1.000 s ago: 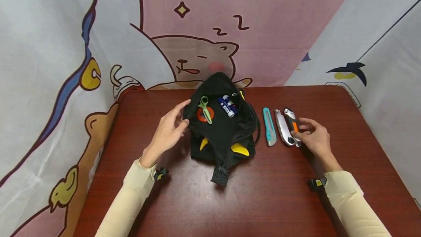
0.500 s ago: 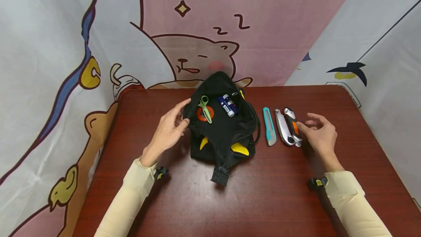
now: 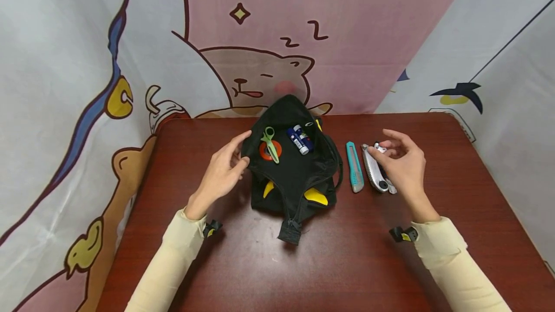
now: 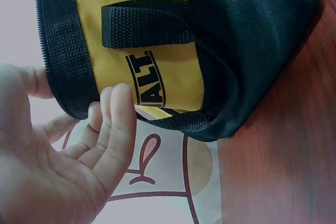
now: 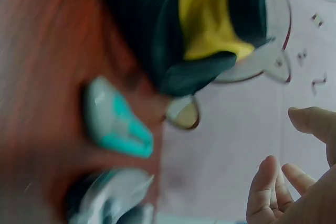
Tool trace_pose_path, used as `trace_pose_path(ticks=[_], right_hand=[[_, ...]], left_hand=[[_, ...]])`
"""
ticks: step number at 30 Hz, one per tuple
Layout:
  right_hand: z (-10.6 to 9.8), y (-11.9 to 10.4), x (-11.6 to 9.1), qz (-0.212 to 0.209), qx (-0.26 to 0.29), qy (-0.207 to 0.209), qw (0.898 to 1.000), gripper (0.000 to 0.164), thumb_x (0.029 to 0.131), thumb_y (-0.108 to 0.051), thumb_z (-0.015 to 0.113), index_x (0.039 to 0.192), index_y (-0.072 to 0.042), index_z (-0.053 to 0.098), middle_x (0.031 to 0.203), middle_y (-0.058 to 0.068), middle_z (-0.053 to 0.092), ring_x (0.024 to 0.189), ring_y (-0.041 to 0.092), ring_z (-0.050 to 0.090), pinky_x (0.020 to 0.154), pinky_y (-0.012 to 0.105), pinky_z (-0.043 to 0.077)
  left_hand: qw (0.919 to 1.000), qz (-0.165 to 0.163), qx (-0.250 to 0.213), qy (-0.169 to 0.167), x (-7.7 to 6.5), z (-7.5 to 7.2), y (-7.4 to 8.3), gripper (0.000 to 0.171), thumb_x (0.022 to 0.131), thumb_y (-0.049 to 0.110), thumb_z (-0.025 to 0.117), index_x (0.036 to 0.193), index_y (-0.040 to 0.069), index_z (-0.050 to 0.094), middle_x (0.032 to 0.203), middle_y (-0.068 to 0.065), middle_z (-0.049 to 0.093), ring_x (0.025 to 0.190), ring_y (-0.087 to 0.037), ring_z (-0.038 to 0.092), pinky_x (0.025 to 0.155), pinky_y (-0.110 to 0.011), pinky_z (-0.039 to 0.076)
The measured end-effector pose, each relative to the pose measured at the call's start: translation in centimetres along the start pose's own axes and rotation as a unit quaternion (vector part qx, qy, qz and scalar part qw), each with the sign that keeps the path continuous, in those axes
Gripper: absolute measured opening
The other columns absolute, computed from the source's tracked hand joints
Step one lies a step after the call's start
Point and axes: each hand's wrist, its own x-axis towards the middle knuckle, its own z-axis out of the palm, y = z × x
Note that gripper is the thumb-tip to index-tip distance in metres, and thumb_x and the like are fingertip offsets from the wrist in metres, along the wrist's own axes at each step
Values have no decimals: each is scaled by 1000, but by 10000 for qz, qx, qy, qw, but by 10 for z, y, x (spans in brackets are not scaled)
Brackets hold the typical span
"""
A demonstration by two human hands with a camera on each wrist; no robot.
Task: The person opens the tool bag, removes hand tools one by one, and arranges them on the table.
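Note:
My left hand [image 3: 223, 172] holds the rim of a black and yellow tool bag [image 4: 147, 72] at its left side, thumb and fingers at the zippered edge. Inside the open bag [image 3: 282, 184] lie green scissors [image 3: 270, 144] over an orange-red ring of tape [image 3: 262, 150], and two blue and white glue sticks [image 3: 298, 141]. My right hand [image 3: 403, 162], fingers bent and holding nothing, hovers above a silver tool with a ridged edge [image 3: 374, 170] and a second silver tool with a black handle [image 3: 391, 187], mostly hidden beneath it. Left of these lies a teal box cutter [image 3: 354, 167].
Everything lies on a reddish-brown wooden table [image 3: 329, 264]. A cloth printed with a sleeping bear [image 3: 260, 76] hangs right behind it. The bag's black strap end [image 3: 289, 232] reaches toward the table's front.
My right hand first drew back to the right from the black and orange-handled tool, then moved up and left over the two silver tools. The left hand and bag stay put.

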Motion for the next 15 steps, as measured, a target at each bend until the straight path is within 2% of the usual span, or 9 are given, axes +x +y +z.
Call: trace_pose_path(ticks=[7, 9, 15], right_hand=[[25, -38, -5, -411, 445, -423, 9973, 59, 91, -7, 91, 147, -12, 72, 98, -17, 69, 81, 2, 66, 68, 14, 52], [33, -46, -6, -492, 503, -508, 9962, 58, 91, -9, 91, 146, -13, 73, 100, -14, 71, 82, 3, 67, 67, 15, 51], [60, -67, -10, -782, 715, -721, 9918, 57, 89, -9, 93, 143, -11, 74, 106, 12, 75, 82, 6, 66, 68, 17, 50]], left_hand=[[10000, -7, -22, -20, 0, 1, 0, 66, 106, 5, 64, 168, 24, 50, 110, -12, 57, 75, -27, 68, 59, -31, 65], [10000, -28, -35, -28, 0, 1, 0, 66, 106, 6, 64, 168, 24, 50, 110, -12, 57, 75, -26, 68, 59, -32, 65], [10000, -28, -27, -10, 0, 1, 0, 66, 106, 7, 64, 169, 25, 49, 110, -11, 58, 75, -24, 68, 59, -32, 65]])
